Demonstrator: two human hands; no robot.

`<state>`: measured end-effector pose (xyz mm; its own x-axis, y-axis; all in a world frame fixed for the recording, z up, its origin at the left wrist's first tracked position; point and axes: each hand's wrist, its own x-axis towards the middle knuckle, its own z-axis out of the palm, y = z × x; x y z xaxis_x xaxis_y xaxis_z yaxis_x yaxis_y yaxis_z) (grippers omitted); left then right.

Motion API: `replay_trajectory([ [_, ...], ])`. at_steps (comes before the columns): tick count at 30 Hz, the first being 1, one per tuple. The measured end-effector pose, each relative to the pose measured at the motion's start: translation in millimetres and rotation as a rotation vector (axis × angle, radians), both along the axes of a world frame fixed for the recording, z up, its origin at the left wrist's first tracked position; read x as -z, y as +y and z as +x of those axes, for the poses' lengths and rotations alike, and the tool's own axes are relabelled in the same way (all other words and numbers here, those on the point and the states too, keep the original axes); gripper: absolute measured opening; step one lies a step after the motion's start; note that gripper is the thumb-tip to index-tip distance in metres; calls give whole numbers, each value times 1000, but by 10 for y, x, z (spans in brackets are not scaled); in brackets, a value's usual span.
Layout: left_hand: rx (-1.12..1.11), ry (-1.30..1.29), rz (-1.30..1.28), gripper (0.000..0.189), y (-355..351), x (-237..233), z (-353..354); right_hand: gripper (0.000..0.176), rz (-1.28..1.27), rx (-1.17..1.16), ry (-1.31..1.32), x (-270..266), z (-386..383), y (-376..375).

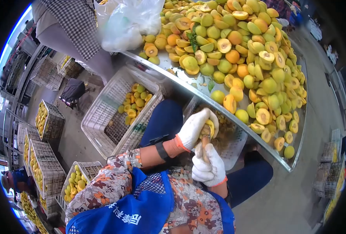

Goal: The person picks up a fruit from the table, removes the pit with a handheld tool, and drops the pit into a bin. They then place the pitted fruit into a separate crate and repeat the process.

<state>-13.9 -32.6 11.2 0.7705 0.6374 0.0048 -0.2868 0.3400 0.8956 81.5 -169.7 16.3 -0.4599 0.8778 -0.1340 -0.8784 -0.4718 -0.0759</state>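
Observation:
My left hand [196, 128], in a white glove, is closed around a piece of yellow fruit [210, 128], which looks like a peach or apricot half. Just below it, my right hand [210, 167], also gloved in white, grips a wooden-handled tool [205, 145]. The tool's upper end meets the fruit; its working tip is hidden. Both hands are over my lap, beside the edge of a metal table [204, 100]. A large heap of halved and whole yellow-green fruit [235, 50] covers that table, some halves with pits showing.
Left of my knees stands a white plastic crate [99, 113] holding some fruit halves [136, 102]. A clear plastic bag [130, 23] lies on the table's corner near a standing person [69, 27]. Fruit-filled crates [44, 163] line the left side. Under my hands is a pale bin [233, 150].

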Motion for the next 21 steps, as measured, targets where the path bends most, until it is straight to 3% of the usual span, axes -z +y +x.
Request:
replay_trajectory([
  [2,-245,-94,-324,47,-12,-34,35,29,62,-6,-67,-8,9,26],
  [3,-399,-68,-167,46,85,3,42,29,31,-22,-108,-64,11,-7],
  [4,-473,-90,-457,47,250,-14,6,29,27,-21,-104,-48,13,-20],
  [6,-334,-227,-402,43,600,99,-348,29,-16,56,-192,-14,42,-37],
  [8,-559,-31,-171,43,905,45,-648,32,-148,167,-299,121,84,-68],
  [10,-861,387,358,37,1370,221,-997,31,-192,198,-354,150,117,-87],
  [12,-867,1416,1477,32,1537,57,-1201,30,-225,206,-407,170,93,-64],
  [14,-962,1274,1574,36,1664,11,-1078,30,-268,196,-470,171,64,-42],
  [16,-770,987,1501,44,1741,-41,-710,24,-309,185,-481,158,20,14],
  [20,-508,1005,1528,52,2012,98,-26,23,-293,202,-567,82,-4,25],
  [21,-504,1138,1574,56,2052,127,81,23,-301,215,-573,93,4,10],
])
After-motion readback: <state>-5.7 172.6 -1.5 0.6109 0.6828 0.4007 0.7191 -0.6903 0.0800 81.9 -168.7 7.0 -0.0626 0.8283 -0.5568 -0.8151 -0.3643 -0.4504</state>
